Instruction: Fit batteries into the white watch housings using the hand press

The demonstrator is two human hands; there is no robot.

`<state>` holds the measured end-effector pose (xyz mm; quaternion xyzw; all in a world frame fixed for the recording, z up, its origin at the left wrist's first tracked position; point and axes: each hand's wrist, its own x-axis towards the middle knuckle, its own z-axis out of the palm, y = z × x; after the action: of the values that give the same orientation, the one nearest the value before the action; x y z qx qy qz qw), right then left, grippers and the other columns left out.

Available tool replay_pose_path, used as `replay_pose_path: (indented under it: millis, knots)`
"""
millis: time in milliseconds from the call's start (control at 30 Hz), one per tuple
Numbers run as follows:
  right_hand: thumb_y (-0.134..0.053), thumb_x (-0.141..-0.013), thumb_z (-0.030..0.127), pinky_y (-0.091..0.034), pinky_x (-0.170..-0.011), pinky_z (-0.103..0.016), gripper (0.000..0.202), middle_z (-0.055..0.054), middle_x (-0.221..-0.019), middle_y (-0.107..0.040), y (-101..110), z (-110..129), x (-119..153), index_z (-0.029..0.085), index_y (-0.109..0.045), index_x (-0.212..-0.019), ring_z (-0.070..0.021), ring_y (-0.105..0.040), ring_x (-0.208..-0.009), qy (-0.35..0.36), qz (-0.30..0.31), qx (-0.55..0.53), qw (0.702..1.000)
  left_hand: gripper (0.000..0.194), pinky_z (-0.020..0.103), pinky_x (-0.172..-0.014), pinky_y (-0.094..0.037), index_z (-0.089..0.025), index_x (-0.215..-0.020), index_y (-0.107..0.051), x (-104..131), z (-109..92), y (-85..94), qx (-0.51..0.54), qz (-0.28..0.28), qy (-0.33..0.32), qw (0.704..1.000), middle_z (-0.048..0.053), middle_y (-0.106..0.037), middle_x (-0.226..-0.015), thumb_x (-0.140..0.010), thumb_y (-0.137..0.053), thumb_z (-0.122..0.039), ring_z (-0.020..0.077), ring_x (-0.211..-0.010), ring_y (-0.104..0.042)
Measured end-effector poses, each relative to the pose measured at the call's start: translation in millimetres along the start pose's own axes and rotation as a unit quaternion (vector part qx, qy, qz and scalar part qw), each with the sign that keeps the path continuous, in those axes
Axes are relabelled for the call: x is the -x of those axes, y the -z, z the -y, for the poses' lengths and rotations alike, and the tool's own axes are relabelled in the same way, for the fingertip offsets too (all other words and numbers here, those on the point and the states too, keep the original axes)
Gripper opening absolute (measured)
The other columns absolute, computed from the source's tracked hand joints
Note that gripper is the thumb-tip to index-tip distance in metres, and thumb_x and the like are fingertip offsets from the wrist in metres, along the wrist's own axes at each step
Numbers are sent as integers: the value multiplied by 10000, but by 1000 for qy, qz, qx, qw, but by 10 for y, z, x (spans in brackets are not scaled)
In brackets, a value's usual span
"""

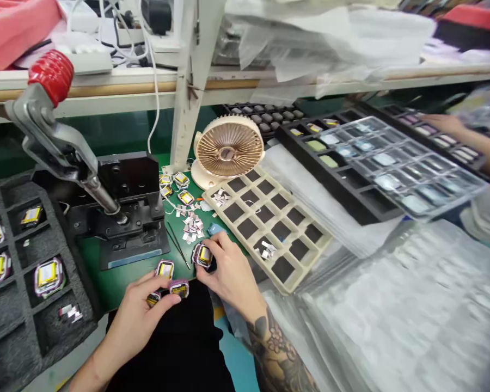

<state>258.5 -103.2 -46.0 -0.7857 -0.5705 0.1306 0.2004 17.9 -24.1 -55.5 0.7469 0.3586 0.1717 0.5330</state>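
Note:
My left hand, at the bench's front edge, pinches a small purple-rimmed electronic housing between thumb and fingers. A second housing shows under those fingers, partly hidden. Just beyond the fingertips is another housing with a yellow-edged battery; whether it is held or lies on the bench I cannot tell. My right hand is closed on a similar battery-fitted housing, gripped by its side. Between the hands and the lever press lie thin dark tweezers. A pile of small pinkish-white tabs lies beyond.
The red-handled lever press stands at left, beside a black foam tray holding several housings. A small fan stands behind a beige compartment tray. Right are stacked trays, plastic sheeting and another person's arm.

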Motion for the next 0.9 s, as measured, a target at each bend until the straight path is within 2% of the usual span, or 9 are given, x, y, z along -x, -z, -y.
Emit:
replay_pose_path:
  millis: [100, 200, 300, 433, 600, 700, 800, 833, 900]
  knots:
    - [-723, -875, 254, -597, -951, -443, 337, -79, -1150, -614, 50, -14, -66, 205, -713, -1208, -266, -679, -1033, 12, -34, -85, 996, 202, 326, -926, -582, -247, -1077, -864, 3, -31, 44, 9, 18, 19, 1000, 79, -804, -1150, -1025, -768, -417, 254, -1049, -753]
    - [-740, -874, 262, -599, -953, -429, 351, -70, -1142, -611, 131, 11, -138, 220, -704, -1221, -258, -685, -1049, 57, -30, -143, 988, 176, 313, -883, -538, -228, -1020, -847, 20, -78, 99, 27, 31, 22, 999, 63, -779, -1041, -1025, -769, -386, 236, -987, -721]
    - [-722, -905, 262, -597, -958, -459, 330, -78, -1155, -619, 153, 10, -177, 231, -700, -1233, -277, -686, -1060, 83, -1, -111, 990, 143, 296, -823, -483, -215, -967, -840, 52, -135, 151, 42, 34, 44, 998, 28, -727, -923, -1010, -786, -341, 200, -880, -665]
    - [-700, -940, 285, -598, -974, -515, 328, -103, -1171, -624, 89, -90, -175, 208, -706, -1258, -305, -684, -1046, 82, 5, -23, 996, 132, 286, -809, -444, -201, -891, -811, 76, -188, 149, 90, 23, 89, 992, 6, -714, -888, -974, -815, -304, 187, -867, -638]
    - [-739, -966, 345, -612, -961, -496, 392, -97, -1159, -634, 24, -169, -138, 217, -709, -1335, -294, -682, -1042, 79, 14, -5, 997, 172, 293, -818, -441, -201, -857, -781, 34, -233, 47, 101, 37, 109, 988, 3, -690, -892, -988, -772, -313, 184, -856, -625]
    - [-756, -976, 370, -618, -1008, -519, 463, -108, -1219, -629, 56, -137, -105, 237, -673, -1412, -308, -684, -1113, 53, 15, -14, 998, 173, 294, -835, -461, -210, -871, -794, 10, -239, 6, 99, 45, 108, 988, 8, -697, -906, -991, -763, -329, 188, -869, -643]
    - [-757, -983, 349, -607, -1095, -541, 532, -135, -1366, -595, 158, -59, -13, 264, -618, -1489, -332, -652, -1282, 51, -35, -67, 996, 219, 276, -733, -480, -209, -904, -811, 2, -226, -23, 120, 32, 117, 985, 20, -707, -934, -996, -761, -402, 173, -795, -644]
    - [-756, -987, 336, -602, -1120, -536, 540, -137, -1409, -587, 192, -25, 30, 277, -606, -1503, -331, -639, -1328, 71, -45, -98, 992, 244, 266, -667, -470, -206, -925, -816, -2, -221, -34, 133, 25, 122, 983, 26, -715, -953, -997, -759, -433, 158, -738, -630]
    - [-751, -1003, 306, -605, -1142, -503, 540, -133, -1481, -583, 223, 51, 123, 295, -596, -1520, -313, -632, -1375, 134, -21, -155, 979, 283, 247, -537, -417, -199, -962, -816, -18, -212, -52, 162, 17, 131, 978, 33, -738, -988, -994, -757, -473, 116, -608, -572]
